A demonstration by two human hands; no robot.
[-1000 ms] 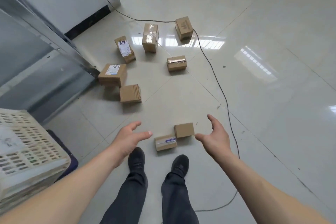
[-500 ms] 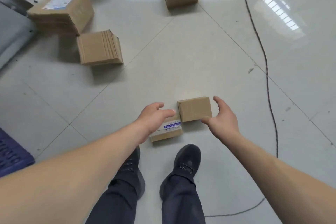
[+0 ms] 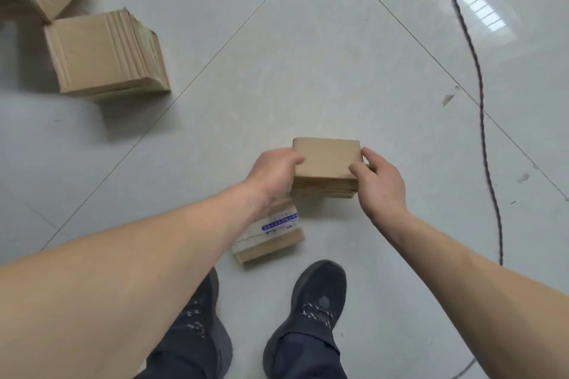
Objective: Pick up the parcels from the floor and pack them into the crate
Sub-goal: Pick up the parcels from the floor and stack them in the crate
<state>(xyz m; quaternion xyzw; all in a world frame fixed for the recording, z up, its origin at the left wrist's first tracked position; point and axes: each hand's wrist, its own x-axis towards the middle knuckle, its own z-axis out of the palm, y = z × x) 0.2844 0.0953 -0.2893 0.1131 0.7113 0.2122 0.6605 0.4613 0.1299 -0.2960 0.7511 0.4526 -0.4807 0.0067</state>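
Both hands clamp the small plain parcel, left hand & right hand on opp. sides so it won't slip, just beyond the labelled parcel on the floor; crate's not in view.

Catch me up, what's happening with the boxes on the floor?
A person is bent over, gripping a small plain parcel with the left hand and right hand on opposite sides. A labelled parcel lies on the floor under the left wrist. Bigger parcels wait at upper left; no crate in view.
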